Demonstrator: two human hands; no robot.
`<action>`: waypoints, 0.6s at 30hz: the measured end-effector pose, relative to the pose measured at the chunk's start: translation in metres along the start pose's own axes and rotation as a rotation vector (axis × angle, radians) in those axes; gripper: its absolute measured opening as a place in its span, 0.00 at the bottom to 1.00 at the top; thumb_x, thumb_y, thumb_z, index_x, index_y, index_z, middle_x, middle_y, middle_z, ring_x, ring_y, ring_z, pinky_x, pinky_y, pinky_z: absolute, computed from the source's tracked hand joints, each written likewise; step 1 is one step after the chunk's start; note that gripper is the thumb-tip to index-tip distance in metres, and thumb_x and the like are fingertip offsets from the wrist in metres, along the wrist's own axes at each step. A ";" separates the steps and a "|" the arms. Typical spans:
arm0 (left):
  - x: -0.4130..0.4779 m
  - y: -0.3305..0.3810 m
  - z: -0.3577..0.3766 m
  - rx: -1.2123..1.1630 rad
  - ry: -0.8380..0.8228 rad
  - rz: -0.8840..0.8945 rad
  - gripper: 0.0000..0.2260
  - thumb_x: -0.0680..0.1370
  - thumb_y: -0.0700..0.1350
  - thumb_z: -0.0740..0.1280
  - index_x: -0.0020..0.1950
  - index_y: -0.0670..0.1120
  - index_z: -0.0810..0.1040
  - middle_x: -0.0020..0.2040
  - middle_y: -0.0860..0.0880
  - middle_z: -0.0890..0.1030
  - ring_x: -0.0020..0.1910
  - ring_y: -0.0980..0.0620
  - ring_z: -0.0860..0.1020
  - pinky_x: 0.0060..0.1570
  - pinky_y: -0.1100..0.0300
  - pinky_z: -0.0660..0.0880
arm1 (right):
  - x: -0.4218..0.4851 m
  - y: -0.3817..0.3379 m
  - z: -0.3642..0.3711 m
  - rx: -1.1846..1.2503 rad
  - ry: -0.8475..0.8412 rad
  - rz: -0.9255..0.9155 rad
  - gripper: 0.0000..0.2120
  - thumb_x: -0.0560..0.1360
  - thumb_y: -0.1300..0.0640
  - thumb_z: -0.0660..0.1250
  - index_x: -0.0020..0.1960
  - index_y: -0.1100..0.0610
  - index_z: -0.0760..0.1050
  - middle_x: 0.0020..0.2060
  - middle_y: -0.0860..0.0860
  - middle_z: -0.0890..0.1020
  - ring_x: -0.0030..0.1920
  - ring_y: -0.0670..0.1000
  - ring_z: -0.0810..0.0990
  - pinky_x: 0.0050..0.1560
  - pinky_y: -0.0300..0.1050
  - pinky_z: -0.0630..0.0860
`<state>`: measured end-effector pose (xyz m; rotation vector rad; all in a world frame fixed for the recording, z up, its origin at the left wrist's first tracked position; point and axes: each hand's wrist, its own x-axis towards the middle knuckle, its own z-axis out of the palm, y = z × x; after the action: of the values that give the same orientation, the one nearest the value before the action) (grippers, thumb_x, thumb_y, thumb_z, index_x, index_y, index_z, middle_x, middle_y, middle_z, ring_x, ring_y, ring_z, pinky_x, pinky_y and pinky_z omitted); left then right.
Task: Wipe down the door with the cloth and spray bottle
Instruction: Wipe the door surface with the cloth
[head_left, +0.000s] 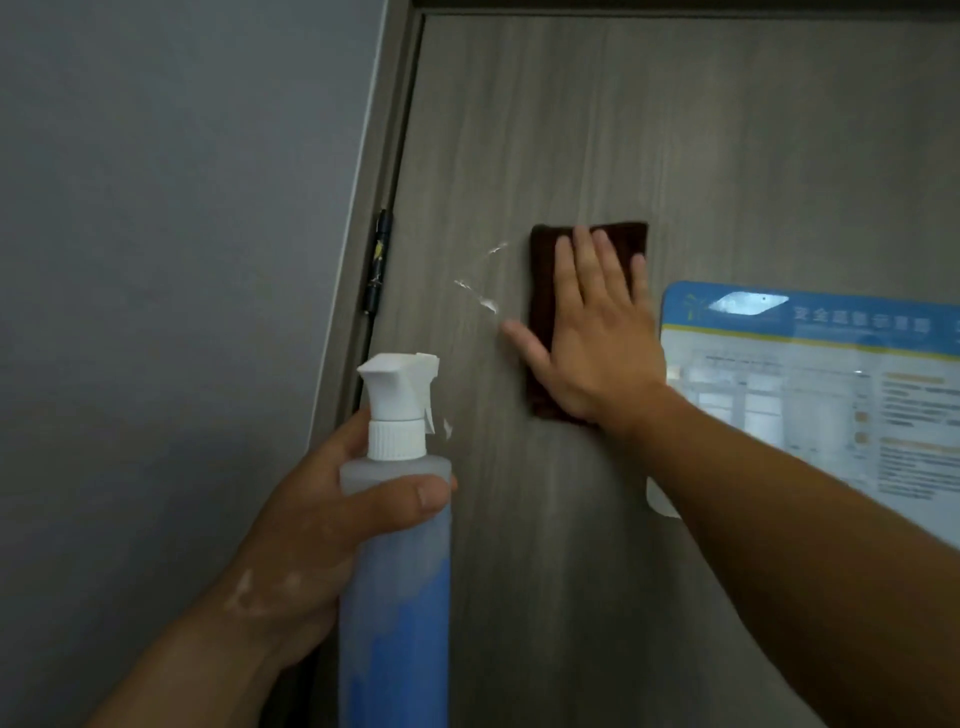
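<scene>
A grey wood-grain door (571, 119) fills the middle and right of the head view. My right hand (587, 338) lies flat, fingers spread, pressing a folded dark brown cloth (540, 312) against the door. My left hand (317, 525) grips a translucent spray bottle (395, 597) with blue liquid and a white trigger head, held upright near the door's left edge. White streaks of residue (485, 291) mark the door just left of the cloth.
A blue and white laminated notice (831, 395) is stuck on the door right of my right arm. A black hinge (378, 260) sits in the door frame (384, 171) on the left. A plain grey wall (156, 260) lies beyond the frame.
</scene>
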<state>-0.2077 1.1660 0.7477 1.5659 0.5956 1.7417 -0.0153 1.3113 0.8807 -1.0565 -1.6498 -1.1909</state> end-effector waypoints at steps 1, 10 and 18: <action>0.000 -0.001 0.001 -0.014 0.002 0.004 0.35 0.46 0.56 0.84 0.50 0.49 0.83 0.45 0.38 0.81 0.40 0.43 0.81 0.41 0.48 0.78 | 0.027 0.002 -0.005 -0.001 0.002 0.032 0.47 0.80 0.26 0.42 0.85 0.62 0.50 0.84 0.59 0.52 0.84 0.57 0.47 0.83 0.63 0.44; -0.006 -0.009 -0.007 -0.056 0.023 0.011 0.36 0.46 0.54 0.85 0.52 0.46 0.82 0.43 0.37 0.81 0.40 0.40 0.79 0.47 0.42 0.73 | -0.065 -0.044 0.014 0.003 -0.048 -0.139 0.47 0.81 0.27 0.44 0.84 0.64 0.53 0.83 0.61 0.54 0.84 0.59 0.49 0.81 0.67 0.49; -0.009 -0.001 -0.012 -0.067 0.028 0.057 0.37 0.42 0.56 0.85 0.49 0.51 0.84 0.42 0.37 0.83 0.40 0.40 0.81 0.47 0.42 0.74 | -0.052 -0.046 0.010 0.008 -0.104 -0.170 0.48 0.80 0.25 0.42 0.85 0.61 0.50 0.84 0.58 0.51 0.84 0.57 0.47 0.82 0.64 0.45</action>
<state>-0.2188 1.1612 0.7388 1.5281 0.5057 1.8095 -0.0439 1.3040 0.8176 -1.0038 -1.8540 -1.2548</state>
